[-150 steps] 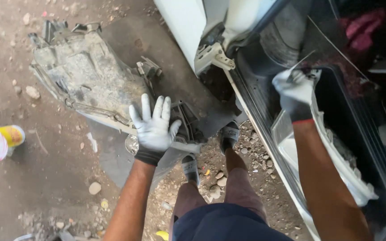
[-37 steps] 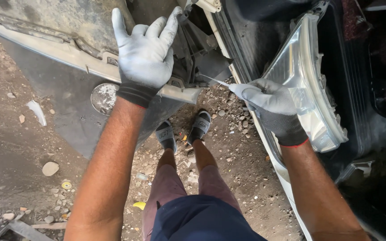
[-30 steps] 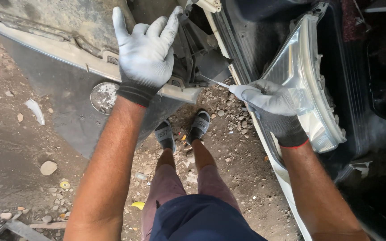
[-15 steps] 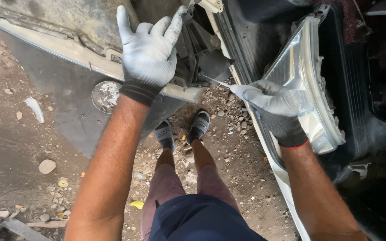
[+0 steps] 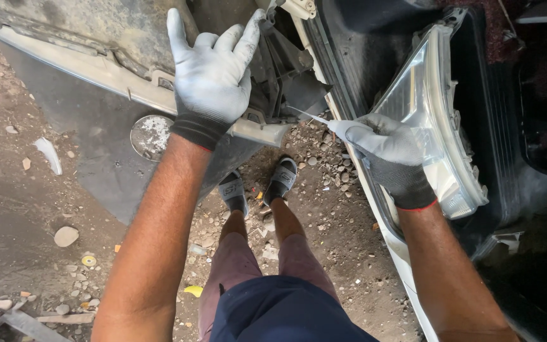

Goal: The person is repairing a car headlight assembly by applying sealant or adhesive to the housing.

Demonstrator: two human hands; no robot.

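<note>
My left hand, in a grey glove with a black cuff, is spread flat with fingers apart on a detached car bumper that lies on the ground ahead. My right hand, gloved the same way, is closed around the lower edge of a clear car headlight that sits in the front of a vehicle at the right. A thin pale strip sticks out from this hand toward the bumper. My legs and grey shoes stand between the two.
A round fog lamp is set in the dark bumper panel. The dirt ground holds stones, pebbles and scraps of litter. The car body's white edge runs down the right side. A metal bar lies at the lower left.
Since five seconds ago my view has moved closer and my right hand has come down onto the headlight's edge. Over the last second both hands have stayed almost still.
</note>
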